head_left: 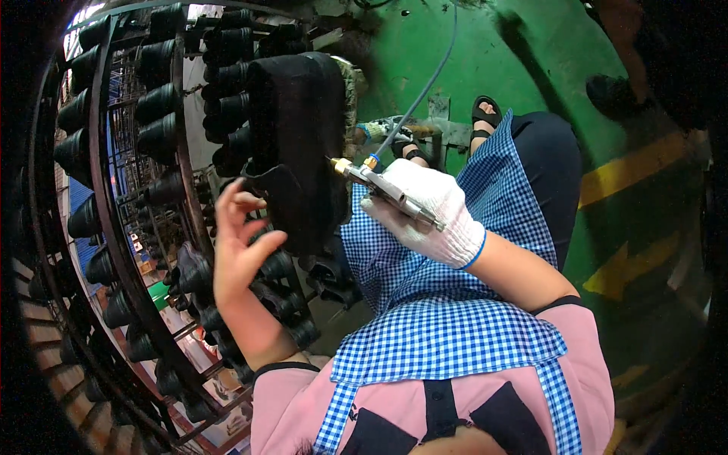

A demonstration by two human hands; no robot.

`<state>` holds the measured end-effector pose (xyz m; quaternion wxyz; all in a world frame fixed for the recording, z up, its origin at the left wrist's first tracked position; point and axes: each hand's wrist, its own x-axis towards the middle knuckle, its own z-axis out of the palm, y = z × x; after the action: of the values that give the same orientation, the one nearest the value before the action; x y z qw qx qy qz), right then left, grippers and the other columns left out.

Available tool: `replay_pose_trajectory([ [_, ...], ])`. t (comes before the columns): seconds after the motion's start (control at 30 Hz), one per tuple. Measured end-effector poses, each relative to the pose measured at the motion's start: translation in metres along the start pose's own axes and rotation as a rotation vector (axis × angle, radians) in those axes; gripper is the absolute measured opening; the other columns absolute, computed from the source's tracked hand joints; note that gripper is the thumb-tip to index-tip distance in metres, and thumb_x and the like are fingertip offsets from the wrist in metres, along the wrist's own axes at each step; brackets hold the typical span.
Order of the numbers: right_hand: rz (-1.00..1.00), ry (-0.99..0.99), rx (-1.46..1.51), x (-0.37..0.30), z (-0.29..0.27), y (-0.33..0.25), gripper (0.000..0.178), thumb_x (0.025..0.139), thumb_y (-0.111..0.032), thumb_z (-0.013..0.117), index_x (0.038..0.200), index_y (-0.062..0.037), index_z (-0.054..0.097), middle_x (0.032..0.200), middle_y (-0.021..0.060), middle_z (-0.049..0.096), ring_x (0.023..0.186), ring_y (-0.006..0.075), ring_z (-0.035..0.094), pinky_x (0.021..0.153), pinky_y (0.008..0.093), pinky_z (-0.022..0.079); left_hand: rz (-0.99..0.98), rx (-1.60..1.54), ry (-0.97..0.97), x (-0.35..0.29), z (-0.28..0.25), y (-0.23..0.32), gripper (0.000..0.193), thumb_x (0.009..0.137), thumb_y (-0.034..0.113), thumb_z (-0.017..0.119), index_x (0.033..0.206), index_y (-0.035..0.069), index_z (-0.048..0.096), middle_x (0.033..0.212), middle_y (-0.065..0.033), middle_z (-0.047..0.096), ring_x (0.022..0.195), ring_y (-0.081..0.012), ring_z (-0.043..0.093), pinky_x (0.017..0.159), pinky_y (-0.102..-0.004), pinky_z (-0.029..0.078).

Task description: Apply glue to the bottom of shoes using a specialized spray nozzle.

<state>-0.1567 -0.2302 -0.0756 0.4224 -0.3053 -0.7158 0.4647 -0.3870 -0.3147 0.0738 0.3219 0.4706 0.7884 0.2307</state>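
A metal air gun [390, 196] with a brass nozzle sits in my right hand [432, 205], which wears a white knitted glove with a blue hem. Its tip points left at a long black piece [299, 121], smooth like rubber, whose exact kind I cannot make out. A curled flap [274, 188] stands out from the lower part of that piece. My left hand [244, 243] is bare, thumb and fingers apart, right beside the flap; whether the fingertips touch it I cannot tell. A grey-blue hose [432, 80] runs up from the gun.
On the left stands a dark metal rack [98, 152] carrying many black cup-shaped pieces [155, 106]. A metal bar fixture [447, 133] is near my sandalled feet. The green floor [553, 45] has yellow markings [629, 171]. A blue checked apron [455, 341] covers my lap.
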Motion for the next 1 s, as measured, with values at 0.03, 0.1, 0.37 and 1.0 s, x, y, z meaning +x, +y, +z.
replay_pose_trajectory([
  [0.03,-0.022,0.013,0.023,-0.001,0.0,0.0,0.016,0.085,-0.024,0.07,0.087,-0.0098,0.066,0.073,0.0104,0.059,0.062,0.0284,0.061,0.052,0.0371,0.046,0.012,0.035,0.025,-0.007,0.009,-0.007,0.091,0.069,-0.005,0.075,0.147,0.011,0.032,0.115,-0.005,0.05,0.11,-0.0174,0.051,0.091,-0.0325,0.047],
  [0.1,-0.004,-0.004,0.007,-0.006,-0.002,0.0,0.017,0.083,-0.025,0.071,0.089,-0.0101,0.066,0.075,0.0104,0.059,0.064,0.0292,0.062,0.052,0.0381,0.047,0.064,0.132,0.11,-0.014,0.018,-0.013,0.09,0.069,-0.006,0.075,0.147,0.012,0.034,0.113,-0.0045,0.052,0.109,-0.0171,0.051,0.09,-0.0331,0.048],
  [0.37,0.053,0.002,-0.022,-0.019,-0.006,0.0,0.019,0.084,-0.027,0.072,0.09,-0.0102,0.064,0.076,0.0091,0.058,0.065,0.0276,0.062,0.056,0.0364,0.05,0.077,0.017,0.092,-0.018,0.028,-0.003,0.084,0.072,-0.012,0.071,0.146,0.01,0.038,0.107,-0.004,0.052,0.097,-0.0136,0.055,0.083,-0.0299,0.053],
  [1.0,0.122,-0.197,-0.046,-0.052,-0.084,-0.014,0.015,0.08,-0.021,0.074,0.08,-0.01,0.062,0.073,0.0075,0.057,0.064,0.0266,0.061,0.057,0.0336,0.049,0.807,1.173,0.111,0.019,0.044,0.056,0.06,0.056,0.029,0.083,0.115,0.025,0.069,0.125,0.0005,0.056,0.119,-0.0253,0.051,0.112,-0.0488,0.03],
])
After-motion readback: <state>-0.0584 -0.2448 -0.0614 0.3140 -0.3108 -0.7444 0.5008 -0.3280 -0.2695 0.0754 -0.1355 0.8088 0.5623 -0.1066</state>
